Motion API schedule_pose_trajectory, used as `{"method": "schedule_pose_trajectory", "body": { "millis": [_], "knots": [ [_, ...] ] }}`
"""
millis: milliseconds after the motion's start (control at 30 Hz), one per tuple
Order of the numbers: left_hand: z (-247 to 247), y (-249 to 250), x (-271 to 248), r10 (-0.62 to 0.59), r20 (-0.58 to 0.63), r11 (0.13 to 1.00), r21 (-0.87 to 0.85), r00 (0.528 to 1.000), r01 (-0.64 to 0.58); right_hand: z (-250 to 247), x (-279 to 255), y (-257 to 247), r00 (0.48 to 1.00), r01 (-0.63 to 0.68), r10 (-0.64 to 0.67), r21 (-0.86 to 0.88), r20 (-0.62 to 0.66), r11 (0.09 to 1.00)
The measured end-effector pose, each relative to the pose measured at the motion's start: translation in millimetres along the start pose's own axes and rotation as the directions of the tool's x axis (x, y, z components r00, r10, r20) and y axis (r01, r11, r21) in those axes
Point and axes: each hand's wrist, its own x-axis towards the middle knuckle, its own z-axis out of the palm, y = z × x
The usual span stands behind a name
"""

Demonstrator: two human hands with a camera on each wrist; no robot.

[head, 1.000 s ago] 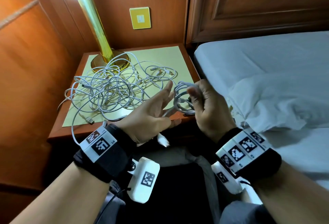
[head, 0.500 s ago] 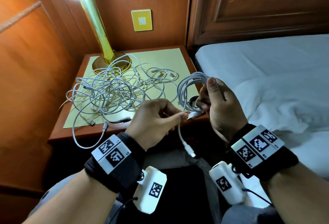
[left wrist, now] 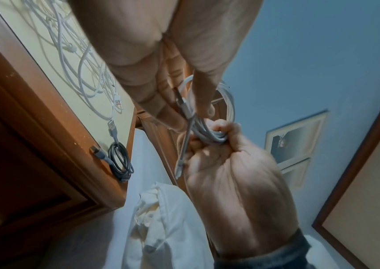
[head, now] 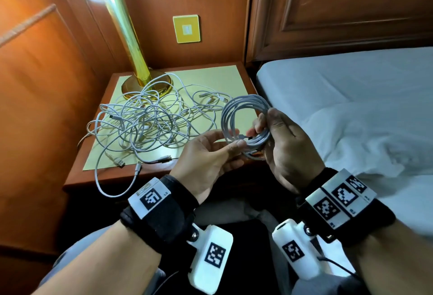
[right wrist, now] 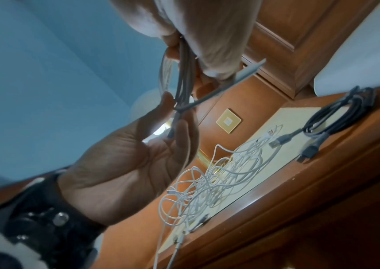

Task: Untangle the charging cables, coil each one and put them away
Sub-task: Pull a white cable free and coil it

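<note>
- Gripping the white coiled cable (head: 244, 116) at its lower side, your right hand (head: 284, 151) has its fingers curled tight round the bundled loops, held up in the air over the front right corner of the desk (head: 150, 175).
- Your left hand (head: 208, 156) meets the coil from the other side, thumb and fingertips pinching the cable's loose end where it crosses the loops; the left wrist view shows that end with its plug poking out below your right fist.
- On the desk lies the tangle of white cables (head: 150, 121), spread over the pale yellow top, some loops touching the brass lamp base (head: 146, 86) and one strand drooping over the front edge.
- A dark coiled cable (right wrist: 336, 116) rests at the desk's edge nearest the bed (head: 351, 97), apart from the white tangle, both plugs lying free.
- A yellow wall plate (head: 186, 28) sits on the wood panel behind the desk.
</note>
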Motion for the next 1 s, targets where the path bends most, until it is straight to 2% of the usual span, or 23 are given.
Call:
{"method": "schedule_pose_trajectory", "body": {
  "millis": [100, 167, 267, 600, 767, 867, 1000],
  "knots": [
    [-4, 0, 1, 0.068, 0.000, 0.997, 0.025, 0.998, -0.068, -6, -1, -2, 0.998, -0.041, 0.022, -0.332, -0.061, 0.942],
    [-6, 1, 3, 0.105, -0.019, 0.994, 0.025, 0.994, -0.104, -8, 0, -4, 0.995, -0.057, 0.018, -0.406, -0.099, 0.912],
    [-11, 3, 6, 0.153, -0.064, 0.988, 0.025, 0.986, -0.151, -7, 0, -5, 0.996, -0.025, -0.020, -0.464, -0.091, 0.886],
    [-15, 14, 4, 0.179, -0.084, 0.982, -0.044, 0.980, -0.183, -5, 2, 5, 0.993, -0.114, 0.100, -0.268, -0.062, 0.957],
    [-18, 20, 6, 0.185, -0.140, 0.973, -0.111, 0.973, -0.201, -3, 2, 6, 0.959, -0.268, 0.280, -0.168, 0.050, 0.949],
    [-17, 20, 6, 0.193, -0.139, 0.969, -0.129, 0.971, -0.211, -1, -1, 4, 0.955, -0.260, 0.278, -0.164, 0.101, 0.952],
    [-19, 21, 5, 0.181, -0.104, 0.973, -0.123, 0.978, -0.193, -2, 0, 3, 0.955, -0.287, 0.292, -0.077, 0.059, 0.955]
  ]
}}
